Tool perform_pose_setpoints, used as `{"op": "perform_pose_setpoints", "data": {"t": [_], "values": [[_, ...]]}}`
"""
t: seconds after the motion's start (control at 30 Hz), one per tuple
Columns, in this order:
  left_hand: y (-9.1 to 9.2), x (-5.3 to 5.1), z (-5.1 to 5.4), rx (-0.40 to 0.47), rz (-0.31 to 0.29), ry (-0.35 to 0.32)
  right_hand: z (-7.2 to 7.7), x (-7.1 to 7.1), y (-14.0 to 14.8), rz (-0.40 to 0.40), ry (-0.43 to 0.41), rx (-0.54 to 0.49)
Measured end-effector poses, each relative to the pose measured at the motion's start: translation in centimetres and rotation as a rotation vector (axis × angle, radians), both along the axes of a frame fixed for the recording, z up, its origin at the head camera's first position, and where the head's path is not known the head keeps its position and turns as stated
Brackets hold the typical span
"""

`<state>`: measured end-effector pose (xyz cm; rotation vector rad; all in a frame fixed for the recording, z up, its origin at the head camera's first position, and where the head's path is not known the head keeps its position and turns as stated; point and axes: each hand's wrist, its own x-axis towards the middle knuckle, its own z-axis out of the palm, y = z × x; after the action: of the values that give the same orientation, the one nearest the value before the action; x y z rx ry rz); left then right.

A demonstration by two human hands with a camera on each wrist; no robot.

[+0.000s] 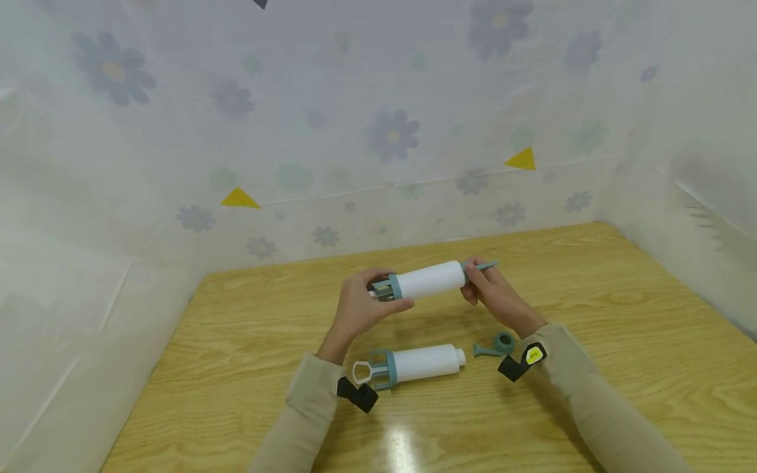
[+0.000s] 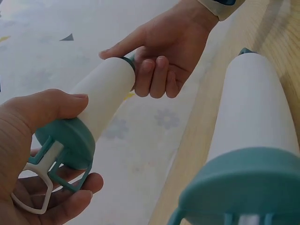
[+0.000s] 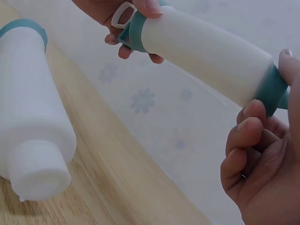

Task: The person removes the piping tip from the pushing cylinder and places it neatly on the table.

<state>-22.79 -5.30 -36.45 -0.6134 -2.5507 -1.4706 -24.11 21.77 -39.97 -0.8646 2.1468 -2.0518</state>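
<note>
Above the table, both hands hold a white syringe-like dispenser (image 1: 432, 279) with a teal collar, finger loops and a pale pull ring. My left hand (image 1: 357, 305) grips its collar end, the thumb on the barrel in the left wrist view. At the other end, the fingers of my right hand (image 1: 499, 299) pinch the teal nozzle cap (image 3: 273, 89), which sits against the barrel and has a thin spout pointing right. A second, similar dispenser (image 1: 422, 363) lies on the table below, its white neck bare. Right of it rests a separate teal nozzle cap (image 1: 504, 341).
The wooden table (image 1: 248, 368) bears these things. Behind it and at the sides hang pale flowered sheets (image 1: 331, 118), with yellow triangles (image 1: 523, 159) on the back one. Black wrist cameras (image 1: 357, 395) sit on both sleeves.
</note>
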Motion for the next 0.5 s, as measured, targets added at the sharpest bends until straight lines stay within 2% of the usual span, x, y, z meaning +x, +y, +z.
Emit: {"op": "perform_pose_setpoints", "data": {"t": [0.1, 0.3, 0.5], "values": [[0.17, 0.18, -0.05, 0.016, 0.016, 0.012, 0.21, 0.1, -0.32, -0.009, -0.016, -0.051], [0.42, 0.27, -0.29, 0.085, 0.01, 0.041, 0.65, 0.52, -0.57, -0.019, -0.069, -0.129], [0.36, 0.31, -0.33, 0.152, -0.018, 0.029, 0.9, 0.59, -0.66, 0.038, -0.071, -0.219]]}}
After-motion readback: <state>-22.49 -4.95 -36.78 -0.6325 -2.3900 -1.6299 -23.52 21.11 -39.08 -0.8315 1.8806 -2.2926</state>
